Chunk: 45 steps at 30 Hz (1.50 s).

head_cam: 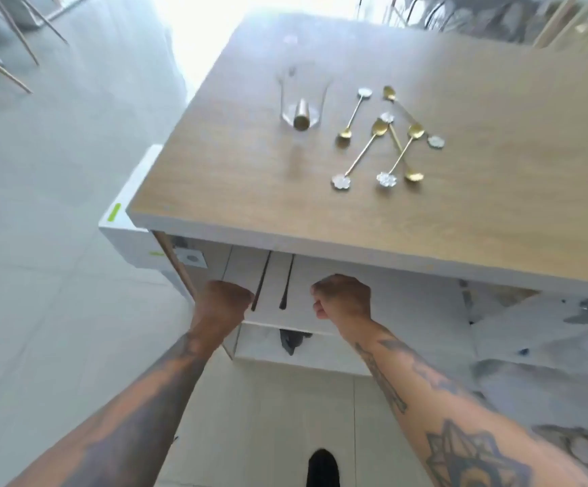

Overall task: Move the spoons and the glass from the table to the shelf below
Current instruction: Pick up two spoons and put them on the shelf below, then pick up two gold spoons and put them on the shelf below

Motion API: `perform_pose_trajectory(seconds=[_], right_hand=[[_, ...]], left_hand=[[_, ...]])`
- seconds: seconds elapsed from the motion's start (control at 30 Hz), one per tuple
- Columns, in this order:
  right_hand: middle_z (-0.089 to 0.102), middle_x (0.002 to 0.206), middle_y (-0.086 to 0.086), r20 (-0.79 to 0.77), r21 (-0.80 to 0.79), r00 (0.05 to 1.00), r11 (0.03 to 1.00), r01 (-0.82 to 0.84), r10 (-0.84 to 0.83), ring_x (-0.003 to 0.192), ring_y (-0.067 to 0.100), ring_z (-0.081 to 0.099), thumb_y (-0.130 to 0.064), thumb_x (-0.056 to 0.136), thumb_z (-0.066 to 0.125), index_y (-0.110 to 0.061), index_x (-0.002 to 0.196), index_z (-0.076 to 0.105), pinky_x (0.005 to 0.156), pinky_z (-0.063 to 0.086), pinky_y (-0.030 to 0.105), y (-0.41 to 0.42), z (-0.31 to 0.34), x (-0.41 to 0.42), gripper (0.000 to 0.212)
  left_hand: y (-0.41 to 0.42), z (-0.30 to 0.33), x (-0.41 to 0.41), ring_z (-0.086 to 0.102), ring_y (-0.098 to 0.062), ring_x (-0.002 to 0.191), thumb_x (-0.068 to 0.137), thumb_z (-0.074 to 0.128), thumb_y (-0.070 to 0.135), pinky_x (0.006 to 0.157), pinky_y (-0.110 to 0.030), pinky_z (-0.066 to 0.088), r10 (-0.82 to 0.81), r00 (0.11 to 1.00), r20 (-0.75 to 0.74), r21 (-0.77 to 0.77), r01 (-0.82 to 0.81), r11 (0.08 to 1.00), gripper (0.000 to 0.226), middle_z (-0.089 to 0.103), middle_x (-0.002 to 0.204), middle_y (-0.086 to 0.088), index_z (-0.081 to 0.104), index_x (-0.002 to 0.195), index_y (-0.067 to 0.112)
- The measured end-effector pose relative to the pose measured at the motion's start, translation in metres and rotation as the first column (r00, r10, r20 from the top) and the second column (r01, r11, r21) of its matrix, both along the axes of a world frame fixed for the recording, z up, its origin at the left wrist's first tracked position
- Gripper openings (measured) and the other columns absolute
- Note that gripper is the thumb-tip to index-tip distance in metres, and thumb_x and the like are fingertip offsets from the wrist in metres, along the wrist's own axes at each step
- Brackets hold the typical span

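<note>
A: Standing at a wood-grain table [461,240] with a white edge, a person holds both bare, tattooed forearms out below its front lip. No brand or writing can be read; only a small lime-green sticker [114,212] shows on the white unit [127,237] at the left.

B: The left hand [224,304] is curled into a fist, as is the right hand [343,300]; neither pinches anything. Both hover over the white shelf [408,311] below the tabletop, where two thin dark sticks [262,281] lie.

A: On the tabletop a clear glass [303,100] with a gold cylindrical base lies tipped on its side. Just beside it, five slim gold spoons [387,138] with pale flower-shaped handle ends lie scattered, several crossing.
</note>
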State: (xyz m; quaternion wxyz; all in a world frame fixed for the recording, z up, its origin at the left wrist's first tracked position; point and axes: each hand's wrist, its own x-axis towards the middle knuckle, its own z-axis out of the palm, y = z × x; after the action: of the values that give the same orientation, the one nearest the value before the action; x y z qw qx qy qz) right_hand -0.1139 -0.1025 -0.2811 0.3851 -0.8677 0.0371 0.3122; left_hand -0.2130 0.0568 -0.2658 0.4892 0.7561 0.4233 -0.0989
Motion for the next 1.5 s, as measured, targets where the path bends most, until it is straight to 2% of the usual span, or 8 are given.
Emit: perform_pose_trajectory(seconds=[0.27,0.53,0.67,0.93,1.17,1.27,1.4,1.5], right_hand=[[0.069,0.069,-0.004,0.127,-0.042,0.991,0.998,0.046,-0.040,0.077,0.020,0.072,-0.028,0.080,0.061,-0.024,0.063,0.064,0.071,0.058,0.031,-0.059,0.162,-0.092,0.018],[0.072,0.079,0.008,0.387,-0.035,0.915,0.989,0.143,-0.119,0.089,0.025,0.072,-0.029,0.086,0.061,-0.021,0.084,0.076,0.074,0.055,0.030,-0.096,0.302,-0.043,0.017],[0.071,0.080,0.010,0.428,0.021,0.893,0.989,0.143,-0.138,0.084,0.030,0.071,-0.028,0.087,0.063,-0.017,0.088,0.078,0.078,0.057,0.036,-0.099,0.336,0.003,0.019],[0.065,0.082,0.004,0.367,0.004,0.926,0.996,0.093,-0.088,0.075,0.024,0.058,-0.022,0.083,0.062,-0.027,0.077,0.068,0.081,0.058,0.034,-0.082,0.329,0.088,0.009],[0.075,0.112,0.009,0.174,-0.174,0.983,0.981,0.087,-0.056,0.094,0.028,0.071,-0.029,0.083,0.060,-0.012,0.108,0.075,0.074,0.050,0.025,-0.058,0.281,0.131,0.034],[0.074,0.113,0.007,0.142,-0.279,0.990,0.959,0.053,-0.013,0.105,0.026,0.072,-0.030,0.081,0.063,-0.013,0.108,0.075,0.085,0.058,0.029,-0.044,0.262,0.144,0.035],[0.072,0.109,0.003,0.099,-0.368,0.995,0.930,0.009,0.029,0.084,0.021,0.063,-0.035,0.079,0.074,-0.015,0.103,0.072,0.064,0.047,0.022,-0.026,0.241,0.146,0.032],[0.072,0.112,0.004,0.125,-0.423,0.992,0.906,0.022,0.034,0.100,0.023,0.068,-0.025,0.084,0.067,-0.012,0.109,0.071,0.068,0.045,0.024,-0.018,0.233,0.156,0.029]], left_hand=[[-0.019,0.141,-0.066,0.060,-0.012,0.045,0.086,0.070,0.027,0.052,-0.020,0.049,-0.336,0.939,0.073,0.040,0.334,0.942,0.034,0.072,0.062,-0.015,0.072,0.060,0.005],[-0.040,0.274,-0.035,0.059,-0.011,0.052,0.088,0.065,0.030,0.055,-0.021,0.045,-0.346,0.917,0.198,0.256,0.293,0.921,0.032,0.074,0.068,-0.008,0.075,0.071,0.006],[-0.050,0.318,0.013,0.056,-0.014,0.047,0.086,0.066,0.025,0.037,-0.011,0.038,-0.349,0.902,0.255,0.300,0.270,0.915,0.027,0.065,0.058,-0.005,0.072,0.066,0.008],[-0.064,0.338,0.122,0.075,-0.033,0.084,0.083,0.061,0.019,0.073,-0.039,0.063,-0.365,0.907,0.210,0.445,0.244,0.862,0.021,0.078,0.087,-0.016,0.078,0.086,0.007],[-0.068,0.295,0.177,0.074,-0.029,0.084,0.085,0.059,0.023,0.080,-0.035,0.061,-0.420,0.906,0.046,0.570,0.321,0.756,0.023,0.078,0.094,-0.010,0.077,0.097,0.014],[-0.062,0.277,0.204,0.070,-0.029,0.093,0.088,0.057,0.021,0.083,-0.036,0.058,-0.465,0.885,-0.026,0.610,0.382,0.694,0.023,0.075,0.101,-0.011,0.074,0.101,0.013],[-0.054,0.258,0.238,0.068,-0.028,0.099,0.092,0.052,0.010,0.080,-0.036,0.055,-0.539,0.822,-0.184,0.643,0.516,0.566,0.025,0.070,0.108,-0.012,0.069,0.110,0.009],[-0.052,0.247,0.256,0.064,-0.025,0.098,0.094,0.049,0.004,0.075,-0.032,0.050,-0.580,0.782,-0.228,0.639,0.570,0.517,0.028,0.068,0.111,-0.010,0.064,0.116,0.010]])
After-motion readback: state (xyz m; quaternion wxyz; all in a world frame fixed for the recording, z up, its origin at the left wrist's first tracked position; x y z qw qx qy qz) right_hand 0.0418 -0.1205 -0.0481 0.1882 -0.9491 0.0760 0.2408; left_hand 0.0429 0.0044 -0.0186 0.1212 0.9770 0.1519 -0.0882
